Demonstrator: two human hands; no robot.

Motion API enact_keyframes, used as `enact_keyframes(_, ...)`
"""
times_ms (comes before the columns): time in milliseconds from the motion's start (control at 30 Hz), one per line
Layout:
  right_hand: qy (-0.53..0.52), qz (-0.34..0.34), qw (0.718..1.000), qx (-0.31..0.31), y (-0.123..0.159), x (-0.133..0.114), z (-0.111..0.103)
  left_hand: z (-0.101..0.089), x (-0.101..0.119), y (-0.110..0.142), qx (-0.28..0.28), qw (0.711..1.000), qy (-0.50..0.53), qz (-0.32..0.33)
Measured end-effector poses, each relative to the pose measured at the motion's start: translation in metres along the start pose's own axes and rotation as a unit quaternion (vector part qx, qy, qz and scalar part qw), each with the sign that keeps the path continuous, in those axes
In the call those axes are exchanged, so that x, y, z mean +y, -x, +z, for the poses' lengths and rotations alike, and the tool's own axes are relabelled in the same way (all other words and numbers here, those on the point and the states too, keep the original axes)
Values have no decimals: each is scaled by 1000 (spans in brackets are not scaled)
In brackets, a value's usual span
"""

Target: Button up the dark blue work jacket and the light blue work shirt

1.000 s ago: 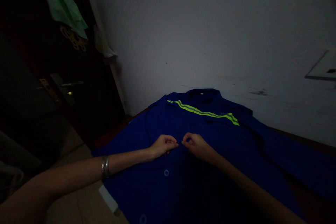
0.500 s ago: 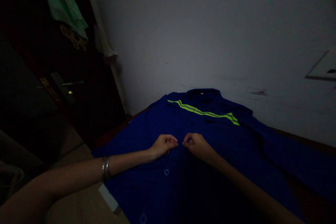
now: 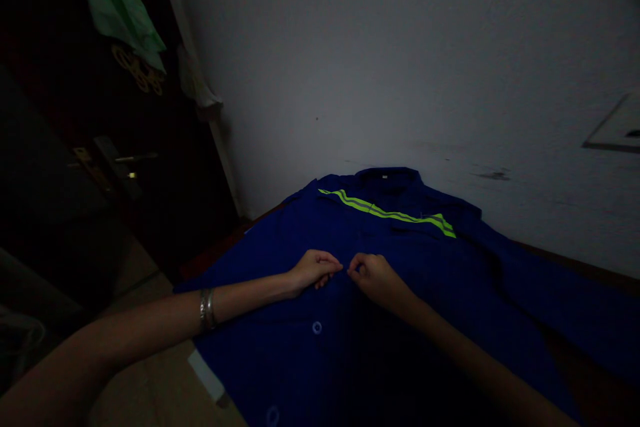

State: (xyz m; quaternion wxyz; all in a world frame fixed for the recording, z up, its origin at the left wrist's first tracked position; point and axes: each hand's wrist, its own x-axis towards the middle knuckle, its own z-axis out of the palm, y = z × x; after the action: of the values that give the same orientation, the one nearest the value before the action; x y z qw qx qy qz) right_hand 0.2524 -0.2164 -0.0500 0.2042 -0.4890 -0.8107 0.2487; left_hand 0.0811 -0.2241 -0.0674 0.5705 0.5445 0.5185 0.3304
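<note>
A dark blue work jacket (image 3: 290, 227) lies spread front up, its collar toward the wall and a yellow-green reflective stripe (image 3: 390, 213) across the chest. At the middle of its front, my left hand (image 3: 317, 269) pinches with thumb and forefinger at the front edge. Close to its right, my right hand (image 3: 373, 275) also has its fingertips pressed together on the jacket front. What sits between the fingertips is too small and dark to make out. Below my hands, a round button (image 3: 317, 327) shows on the jacket, with another button (image 3: 273, 415) lower down.
Behind the jacket rises a pale wall (image 3: 380, 67) with a socket plate (image 3: 617, 127) at the right. A dark door (image 3: 165, 167) with a metal handle (image 3: 135, 157) stands at the left, a green cloth (image 3: 123, 10) hanging on it. The tiled floor (image 3: 150, 387) shows lower left.
My left hand has shifted slightly up and right, bringing its fingertips nearer to my right hand's. My right hand and the jacket stay almost where they were.
</note>
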Motion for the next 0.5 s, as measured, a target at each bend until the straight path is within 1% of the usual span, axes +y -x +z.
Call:
enact_keyframes(100,6,4,1000,2,0,-1,-1,1,0,0,9,1000,8,6)
enact_keyframes(267,-14,30,999,-7,-6,3,0,1,0,1,13,1000,22,10)
enact_keyframes(500,0,31,1000,-2,-9,3,-2,2,-1,1,34,999,13,4)
